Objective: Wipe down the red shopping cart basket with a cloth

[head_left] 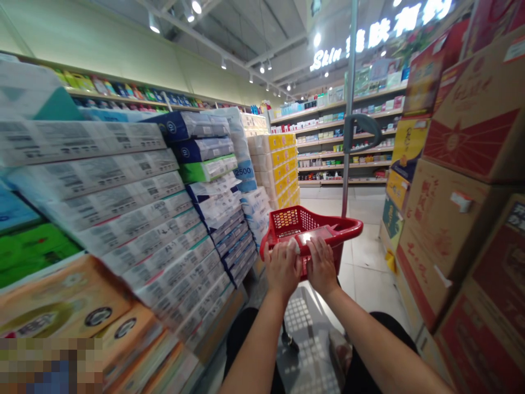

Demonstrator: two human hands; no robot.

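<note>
Low in the middle of the head view is a red plastic shopping cart [353,227] with holes in its basket walls. My left hand [283,268] is closed over the left part of its near handle bar. Close beside it, my right hand [322,268] grips the same bar, its fingers laid over the top. The undersides of both hands are hidden. A pale panel lies on the cart between and beyond my fingers. Little of the basket's inside shows, and I cannot make out anything in it. A black caster [290,342] shows below the handle.
Tall stacks of wrapped tissue packs [139,180] line the left side. Printed cardboard cartons [447,213] rise along the right. A metal pole [350,65] with a grey loop [366,131] stands beyond the cart. Stocked shelves [320,128] cross the back, behind pale floor tiles [363,260].
</note>
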